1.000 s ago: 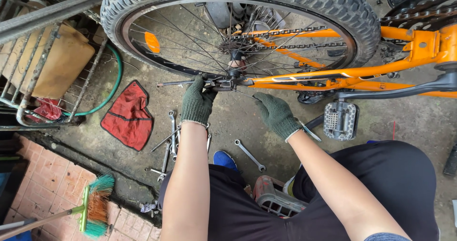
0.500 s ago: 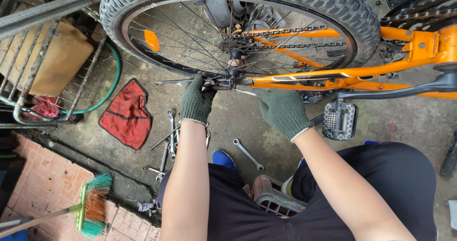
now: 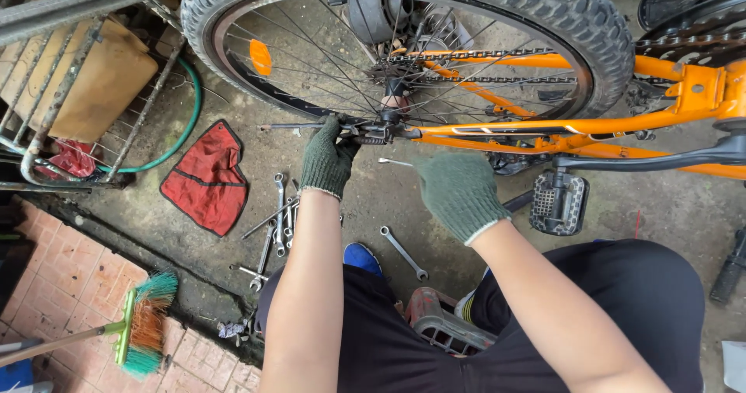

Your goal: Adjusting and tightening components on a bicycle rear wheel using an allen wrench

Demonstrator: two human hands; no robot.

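spokes (image 3: 326,59), chain (image 3: 497,54) and orange frame (image 3: 544,123) crowd the hub; bare concrete (image 3: 373,199) lies open below.

The gloved left hand (image 3: 328,160) grips the axle (image 3: 371,135) of the rear wheel (image 3: 404,51). The gloved right hand (image 3: 460,193) hovers just below the orange frame (image 3: 536,123). Wrenches (image 3: 278,222) lie on the concrete floor (image 3: 388,199).

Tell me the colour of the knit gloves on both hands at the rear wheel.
Dark green, white-edged cuffs: left hand, right hand. Head view, the only one.

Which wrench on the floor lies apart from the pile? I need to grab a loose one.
The lone wrench on bare concrete beside the blue shoe below the right hand; the others overlap left of the left forearm.
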